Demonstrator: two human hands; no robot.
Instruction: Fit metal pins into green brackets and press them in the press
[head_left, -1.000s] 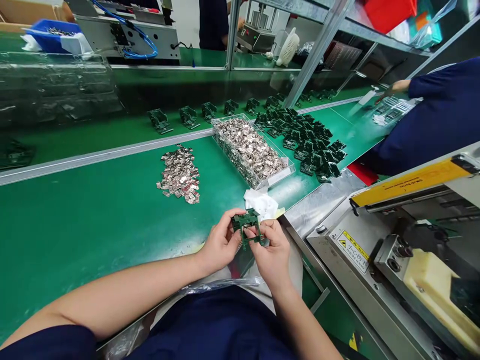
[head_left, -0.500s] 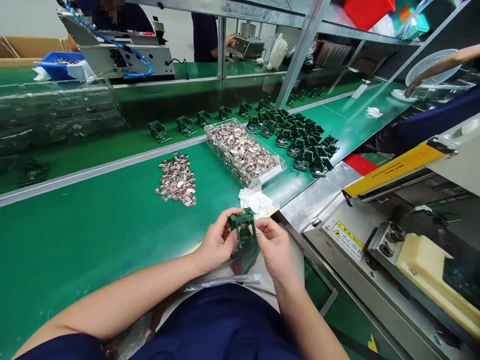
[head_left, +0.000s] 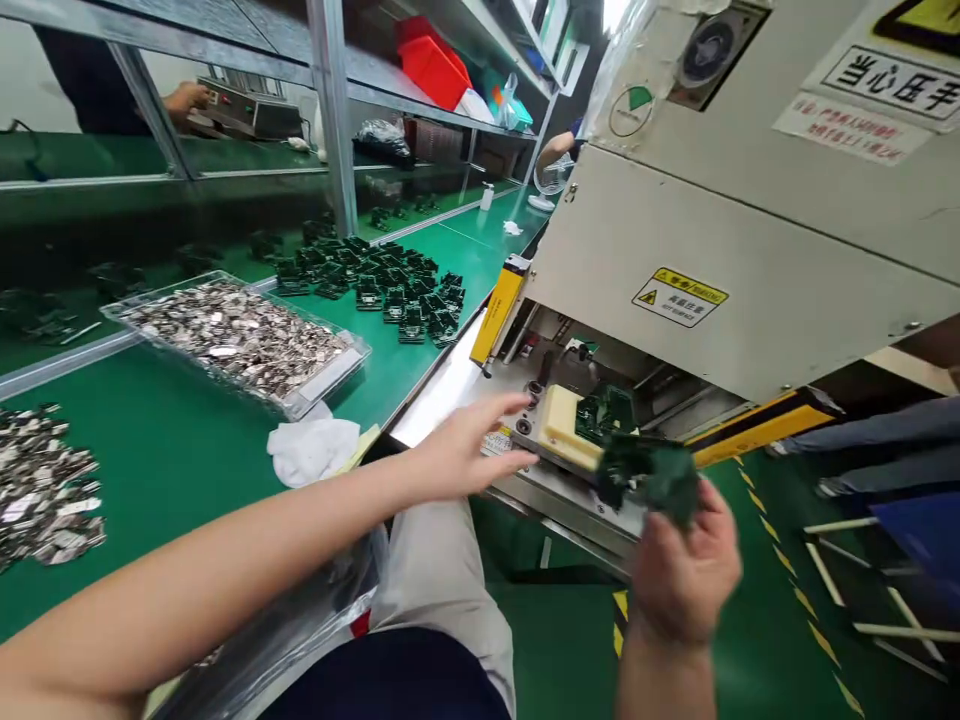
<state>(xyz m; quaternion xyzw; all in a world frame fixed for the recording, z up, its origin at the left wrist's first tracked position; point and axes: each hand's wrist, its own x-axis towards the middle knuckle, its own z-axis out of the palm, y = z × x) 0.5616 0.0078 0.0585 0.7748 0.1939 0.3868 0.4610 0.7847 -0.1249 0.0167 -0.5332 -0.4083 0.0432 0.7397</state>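
My right hand (head_left: 686, 570) grips a dark green plastic frame (head_left: 651, 475), blurred by motion, in front of the press. My left hand (head_left: 472, 445) reaches toward the press with thumb and fingers apart, holding nothing. Just beyond it sits a cream-coloured fixture block (head_left: 561, 420) on a metal base. A second green frame (head_left: 607, 412) rests in that block, partly behind the one in my right hand.
The press (head_left: 712, 250) fills the right side, with a yellow guard bar (head_left: 498, 312). On the green table (head_left: 187, 480) lie a clear tray (head_left: 319, 395) of small metal pieces, a loose metal heap (head_left: 49, 490), piled green frames (head_left: 382, 275) and a white cloth (head_left: 311, 447).
My view has swung right to the press. The hands, earlier together on one green frame over my lap, are now apart; the left is empty, the right holds a frame by the press.
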